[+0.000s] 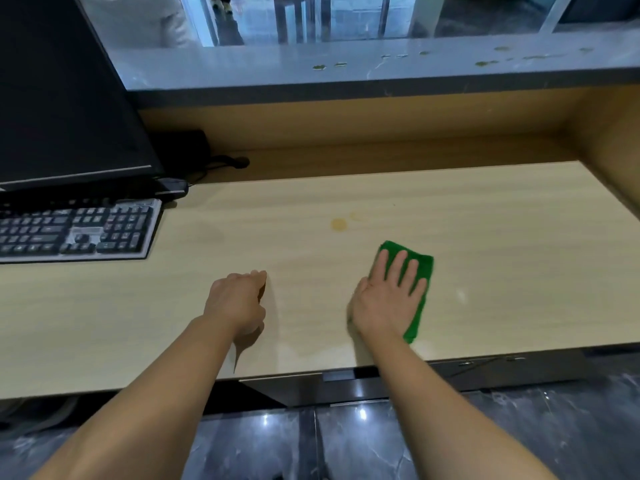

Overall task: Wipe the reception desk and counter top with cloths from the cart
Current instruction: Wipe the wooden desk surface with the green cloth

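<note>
I see my right hand (pixel 388 299) lying flat on the green cloth (pixel 419 268), fingers straight and spread wide, pressing it down rather than gripping it. The cloth is folded and sits on the pale wood surface (pixel 502 237), right of centre and near the front edge, with its far end showing beyond my fingertips and a strip showing along the right side of my palm. My left hand (pixel 239 301) rests on the surface well to the left of the cloth. Its back faces me and the fingers bend down out of sight, so I cannot tell whether it is wide or closed, and I see nothing in it. A round yellowish stain (pixel 338 223) marks the surface beyond the cloth, apart from it. At the far left a keyboard (pixel 76 232) lies on the surface, in front of a dark monitor (pixel 62 98). Behind and above, the grey counter (pixel 346 69) runs across the view, with small greenish spots (pixel 320 67) scattered on it.
</note>
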The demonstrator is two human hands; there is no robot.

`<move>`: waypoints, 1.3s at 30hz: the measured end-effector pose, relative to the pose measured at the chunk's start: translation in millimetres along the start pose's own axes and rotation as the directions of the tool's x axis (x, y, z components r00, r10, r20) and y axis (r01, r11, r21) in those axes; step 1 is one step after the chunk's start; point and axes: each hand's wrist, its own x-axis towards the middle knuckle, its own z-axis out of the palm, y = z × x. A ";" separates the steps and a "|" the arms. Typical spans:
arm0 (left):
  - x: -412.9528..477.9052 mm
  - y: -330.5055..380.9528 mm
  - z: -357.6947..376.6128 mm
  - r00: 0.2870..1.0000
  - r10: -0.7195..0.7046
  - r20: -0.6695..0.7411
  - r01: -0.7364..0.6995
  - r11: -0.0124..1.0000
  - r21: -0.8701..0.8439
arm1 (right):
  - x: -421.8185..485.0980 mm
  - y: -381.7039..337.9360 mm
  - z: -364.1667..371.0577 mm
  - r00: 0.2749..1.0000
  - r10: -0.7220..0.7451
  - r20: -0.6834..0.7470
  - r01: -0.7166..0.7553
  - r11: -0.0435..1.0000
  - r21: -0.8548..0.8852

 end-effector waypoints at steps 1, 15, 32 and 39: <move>-0.4 0.0 -0.5 1.000 -0.001 -0.001 0.001 1.000 -0.005 | -12.8 -18.3 2.7 0.999 -0.042 0.003 0.042 0.999 0.015; 1.5 21.4 -6.6 0.997 -0.078 -0.006 0.079 0.993 0.085 | -10.1 -1.9 7.2 0.730 -0.671 0.130 0.683 0.723 -0.107; 33.2 4.0 -17.7 0.991 -0.083 -0.101 0.063 0.981 -0.184 | 111.4 51.2 -27.9 0.982 0.189 0.014 -0.189 0.981 0.032; 45.2 -18.0 -11.3 0.984 -0.092 -0.155 0.036 0.943 -0.332 | 105.5 -87.7 -12.6 0.994 -0.104 0.025 0.103 0.994 0.045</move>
